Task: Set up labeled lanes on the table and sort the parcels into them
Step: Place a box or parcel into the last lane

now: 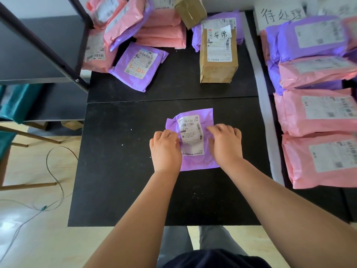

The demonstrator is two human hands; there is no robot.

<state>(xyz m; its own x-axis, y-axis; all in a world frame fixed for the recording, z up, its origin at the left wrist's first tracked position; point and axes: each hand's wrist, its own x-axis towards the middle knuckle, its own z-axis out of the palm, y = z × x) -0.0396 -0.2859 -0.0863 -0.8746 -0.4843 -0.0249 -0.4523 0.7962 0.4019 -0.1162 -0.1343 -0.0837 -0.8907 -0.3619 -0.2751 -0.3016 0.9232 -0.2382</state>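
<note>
A black table [135,190] stands on pale wood floor [29,238], dark metal shelving [38,45] at left.

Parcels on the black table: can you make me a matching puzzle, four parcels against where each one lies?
1 brown box
2 orange-marked bag
3 small purple bag
4 pink row

A right edge
B under left hand and right hand
C far left, by a pink pile
D far middle, with a handwritten slip

Pairs: 1-D, 2-C, 3-B, 4-A
</note>
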